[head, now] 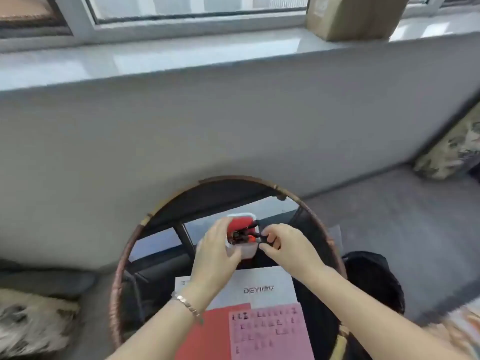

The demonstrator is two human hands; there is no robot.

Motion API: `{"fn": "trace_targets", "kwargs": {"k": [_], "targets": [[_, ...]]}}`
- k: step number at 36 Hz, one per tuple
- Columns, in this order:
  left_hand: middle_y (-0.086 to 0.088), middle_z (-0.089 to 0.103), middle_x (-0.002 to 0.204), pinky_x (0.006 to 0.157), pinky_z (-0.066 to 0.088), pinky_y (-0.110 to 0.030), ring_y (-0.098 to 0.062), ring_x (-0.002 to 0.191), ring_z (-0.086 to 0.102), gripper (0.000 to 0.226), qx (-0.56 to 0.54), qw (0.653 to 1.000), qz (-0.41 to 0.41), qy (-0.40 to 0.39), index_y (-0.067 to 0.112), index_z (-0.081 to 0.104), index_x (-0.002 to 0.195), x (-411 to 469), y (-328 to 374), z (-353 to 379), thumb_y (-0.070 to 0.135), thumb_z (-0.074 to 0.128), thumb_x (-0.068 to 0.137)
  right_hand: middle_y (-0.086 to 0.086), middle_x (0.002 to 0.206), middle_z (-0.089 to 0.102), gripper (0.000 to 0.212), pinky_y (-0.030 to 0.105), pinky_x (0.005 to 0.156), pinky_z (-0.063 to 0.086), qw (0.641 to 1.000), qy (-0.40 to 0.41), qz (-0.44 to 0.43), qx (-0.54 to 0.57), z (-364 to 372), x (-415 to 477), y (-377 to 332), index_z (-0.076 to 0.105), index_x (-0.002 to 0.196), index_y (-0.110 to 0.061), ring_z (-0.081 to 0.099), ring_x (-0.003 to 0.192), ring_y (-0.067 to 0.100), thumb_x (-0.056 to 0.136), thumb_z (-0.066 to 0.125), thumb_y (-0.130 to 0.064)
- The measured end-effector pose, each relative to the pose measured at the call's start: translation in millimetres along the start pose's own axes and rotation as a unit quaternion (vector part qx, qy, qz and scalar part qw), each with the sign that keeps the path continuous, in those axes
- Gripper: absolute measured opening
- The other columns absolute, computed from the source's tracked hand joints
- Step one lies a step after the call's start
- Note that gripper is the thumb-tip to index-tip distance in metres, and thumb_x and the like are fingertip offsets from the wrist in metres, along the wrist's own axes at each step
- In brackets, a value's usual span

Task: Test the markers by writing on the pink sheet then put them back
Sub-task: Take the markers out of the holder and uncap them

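Markers [242,233] stand in white cup [242,252]; left hand [217,252] grips cup, right hand [284,246] just beside cup pinches dark marker [263,237]. Pink sheet [270,331] nearer than cup.

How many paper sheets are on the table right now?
3: pink sheet nearest, red sheet under its left side, white printed sheet behind both. More could lie hidden beneath.

Two hands [217,252], one marker box [241,235], three paper sheets [270,331]
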State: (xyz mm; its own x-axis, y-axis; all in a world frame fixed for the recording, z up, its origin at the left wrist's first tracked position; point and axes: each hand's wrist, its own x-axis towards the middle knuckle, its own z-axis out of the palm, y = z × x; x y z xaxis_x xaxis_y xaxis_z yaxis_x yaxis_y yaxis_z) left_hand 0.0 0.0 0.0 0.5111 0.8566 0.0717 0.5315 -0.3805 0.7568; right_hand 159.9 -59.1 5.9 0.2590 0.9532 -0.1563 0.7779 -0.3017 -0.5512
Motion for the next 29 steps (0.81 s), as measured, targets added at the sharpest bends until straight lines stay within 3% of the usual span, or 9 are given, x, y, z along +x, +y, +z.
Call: {"fn": "trace_targets", "kwargs": {"k": [3, 8, 13, 16, 19, 21, 23, 26, 29], "targets": [[0.031, 0.05, 0.12, 0.097, 0.042, -0.038, 0.006, 0.116, 0.045, 0.061, 0.025, 0.999, 0.041, -0.02, 0.052, 0.039, 0.121, 11.4, -17.5, 14.2, 0.02, 0.065, 0.076, -0.01, 0.088, 0.06, 0.02, 0.025, 0.073, 0.049, 0.999, 0.027, -0.043, -0.005, 19.5, 11.4, 9.7, 0.062, 0.103, -0.025, 0.054, 0.079, 0.008, 0.084, 0.061, -0.03], [0.023, 0.05, 0.122, 0.09, 0.046, -0.033, -0.001, 0.113, 0.05, 0.057, 0.035, 0.992, 0.122, 0.005, 0.041, 0.045, 0.127, 24.3, -51.3, 40.0, 0.027, 0.067, 0.077, -0.006, 0.081, 0.065, 0.015, 0.028, 0.071, 0.05, 0.988, 0.097, -0.114, 0.03, 41.7, 26.2, 23.0, 0.067, 0.096, -0.021, 0.058, 0.074, 0.011, 0.081, 0.066, -0.022], [0.023, 0.048, 0.124, 0.1, 0.04, -0.034, 0.0, 0.121, 0.042, 0.05, 0.033, 0.99, 0.137, 0.032, 0.034, 0.046, 0.129, 23.9, -72.0, 56.4, 0.032, 0.065, 0.082, -0.002, 0.085, 0.071, 0.016, 0.02, 0.07, 0.05, 0.972, 0.151, -0.171, 0.059, 50.9, 33.2, 31.4, 0.071, 0.096, -0.017, 0.062, 0.077, 0.009, 0.08, 0.069, -0.018], [0.034, 0.041, 0.117, 0.101, 0.023, -0.007, 0.027, 0.112, 0.023, 0.047, 0.021, 0.989, 0.141, 0.039, 0.034, 0.046, 0.128, 20.6, -77.9, 59.3, 0.029, 0.064, 0.084, -0.002, 0.085, 0.071, 0.017, 0.018, 0.068, 0.05, 0.964, 0.179, -0.187, 0.056, 50.7, 36.0, 32.3, 0.071, 0.095, -0.018, 0.062, 0.076, 0.009, 0.079, 0.07, -0.021], [0.031, 0.04, 0.118, 0.09, 0.013, 0.008, 0.036, 0.104, 0.014, 0.05, 0.018, 0.988, 0.146, 0.036, 0.033, 0.043, 0.131, 18.1, -77.0, 60.2, 0.025, 0.063, 0.086, -0.004, 0.08, 0.07, 0.014, 0.016, 0.067, 0.051, 0.953, 0.212, -0.2, 0.084, 43.8, 33.4, 27.5, 0.071, 0.092, -0.016, 0.062, 0.071, 0.007, 0.078, 0.071, -0.019], [0.022, 0.032, 0.14, 0.107, 0.016, -0.008, 0.02, 0.126, 0.012, 0.066, 0.004, 0.993, 0.11, 0.035, 0.032, 0.027, 0.141, 12.1, -75.3, 61.1, 0.027, 0.063, 0.086, -0.013, 0.072, 0.065, 0.013, 0.016, 0.064, 0.05, 0.947, 0.224, -0.202, 0.107, 37.1, 25.0, 23.5, 0.071, 0.091, -0.015, 0.06, 0.063, 0.005, 0.078, 0.07, -0.017], [0.021, 0.015, 0.148, 0.115, 0.018, -0.03, -0.001, 0.139, 0.011, 0.079, 0.003, 0.995, 0.085, 0.058, 0.031, 0.012, 0.145, 1.4, -69.5, 63.5, 0.028, 0.064, 0.086, -0.018, 0.069, 0.059, 0.011, 0.022, 0.062, 0.053, 0.939, 0.243, -0.208, 0.127, 30.0, 11.6, 20.1, 0.069, 0.09, -0.016, 0.06, 0.059, 0.006, 0.08, 0.069, -0.016], [0.027, 0.004, 0.141, 0.116, 0.01, -0.03, 0.006, 0.136, 0.0, 0.078, 0.006, 0.984, 0.133, 0.118, 0.037, 0.006, 0.136, -21.2, -52.8, 67.3, 0.026, 0.064, 0.085, -0.017, 0.069, 0.061, 0.01, 0.032, 0.061, 0.055, 0.914, 0.284, -0.229, 0.178, 18.9, -14.3, 15.0, 0.065, 0.087, -0.023, 0.065, 0.064, 0.015, 0.081, 0.067, -0.015], [0.025, 0.012, 0.14, 0.111, 0.014, -0.032, 0.007, 0.132, 0.008, 0.069, 0.009, 0.969, 0.183, 0.168, 0.039, 0.012, 0.136, -39.8, -34.0, 68.4, 0.032, 0.06, 0.087, -0.019, 0.068, 0.063, 0.016, 0.019, 0.059, 0.052, 0.893, 0.285, -0.25, 0.242, 8.7, -41.9, 10.9, 0.059, 0.082, -0.03, 0.064, 0.062, 0.01, 0.083, 0.064, -0.015]]}}
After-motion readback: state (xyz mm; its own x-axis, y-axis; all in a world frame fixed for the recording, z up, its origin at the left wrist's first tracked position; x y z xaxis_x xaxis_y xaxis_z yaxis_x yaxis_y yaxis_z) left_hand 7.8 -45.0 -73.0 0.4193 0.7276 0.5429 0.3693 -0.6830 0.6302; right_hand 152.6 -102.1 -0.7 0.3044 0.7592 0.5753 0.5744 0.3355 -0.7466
